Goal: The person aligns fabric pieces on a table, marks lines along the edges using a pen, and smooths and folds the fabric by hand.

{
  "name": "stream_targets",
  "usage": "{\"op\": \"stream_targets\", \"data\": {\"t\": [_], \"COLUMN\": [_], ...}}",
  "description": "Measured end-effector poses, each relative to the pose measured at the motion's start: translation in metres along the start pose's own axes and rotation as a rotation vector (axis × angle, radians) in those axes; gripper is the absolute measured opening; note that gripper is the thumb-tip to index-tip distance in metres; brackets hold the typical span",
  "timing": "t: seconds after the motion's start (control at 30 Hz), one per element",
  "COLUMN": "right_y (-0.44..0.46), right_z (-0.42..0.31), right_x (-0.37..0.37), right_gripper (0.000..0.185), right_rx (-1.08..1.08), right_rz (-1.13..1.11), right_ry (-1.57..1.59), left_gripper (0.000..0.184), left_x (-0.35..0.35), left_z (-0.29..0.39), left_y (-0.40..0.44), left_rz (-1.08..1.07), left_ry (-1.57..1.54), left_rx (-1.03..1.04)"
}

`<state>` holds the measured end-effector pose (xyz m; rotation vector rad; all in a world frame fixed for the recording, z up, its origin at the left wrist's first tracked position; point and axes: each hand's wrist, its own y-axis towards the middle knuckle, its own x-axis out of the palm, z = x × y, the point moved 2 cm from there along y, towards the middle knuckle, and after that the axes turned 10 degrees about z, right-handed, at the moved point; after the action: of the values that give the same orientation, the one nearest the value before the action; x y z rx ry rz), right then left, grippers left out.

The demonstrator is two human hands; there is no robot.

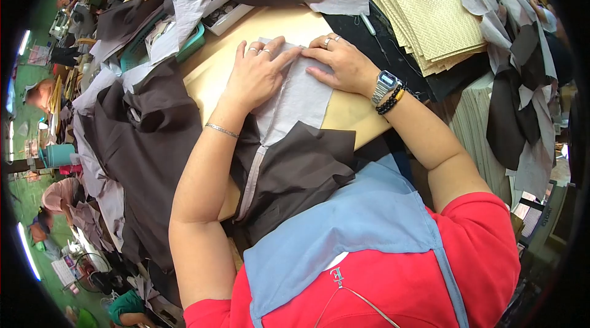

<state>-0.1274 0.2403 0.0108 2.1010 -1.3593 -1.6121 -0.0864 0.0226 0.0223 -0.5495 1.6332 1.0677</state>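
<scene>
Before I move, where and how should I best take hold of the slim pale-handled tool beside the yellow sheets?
Probably pinch the slim pale-handled tool mid-handle, across its width, coming from the left. The handle is straight and narrow, and the yellow sheets lie close on its right, so the left looks freer.

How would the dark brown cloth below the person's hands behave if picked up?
The dark brown cloth would probably hang floppy, given its soft folds. It looks thin, so likely light for its size. Lifting it might tug the pale grey cloth under the left hand and right hand, since the two meet.
</scene>
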Motion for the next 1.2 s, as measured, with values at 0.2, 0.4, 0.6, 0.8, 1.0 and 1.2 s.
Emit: {"op": "stream_targets", "data": {"t": [0.2, 0.4, 0.6, 0.8, 1.0, 1.2], "right_y": [0.001, 0.002, 0.005, 0.004, 0.003, 0.009], "right_z": [-0.002, -0.003, -0.004, -0.004, -0.001, -0.007], "right_x": [0.000, -0.001, -0.001, -0.001, 0.003, -0.004], "right_gripper": [0.039, 0.039, 0.032, 0.030, 0.030, 0.034], "right_rx": [0.005, 0.012, -0.021, -0.062, -0.057, 0.025], "right_rz": [-0.004, -0.053, -0.067, -0.093, -0.057, -0.082], "right_ry": [-0.025, -0.051, -0.077, -0.092, -0.100, -0.076], "left_gripper": [0.051, 0.049, 0.051, 0.050, 0.049, 0.046], "left_x": [0.001, 0.000, 0.004, 0.003, 0.003, -0.001], "left_z": [0.000, 0.000, 0.000, 0.005, 0.006, 0.011], "left_y": [0.001, 0.000, -0.002, -0.003, -0.011, -0.010], "left_rz": [0.044, 0.021, 0.026, 0.031, 0.033, 0.025], "left_ry": [-0.009, -0.047, -0.019, -0.053, -0.088, -0.053], "left_rx": [-0.004, -0.053, -0.057, -0.119, -0.065, -0.032]}}
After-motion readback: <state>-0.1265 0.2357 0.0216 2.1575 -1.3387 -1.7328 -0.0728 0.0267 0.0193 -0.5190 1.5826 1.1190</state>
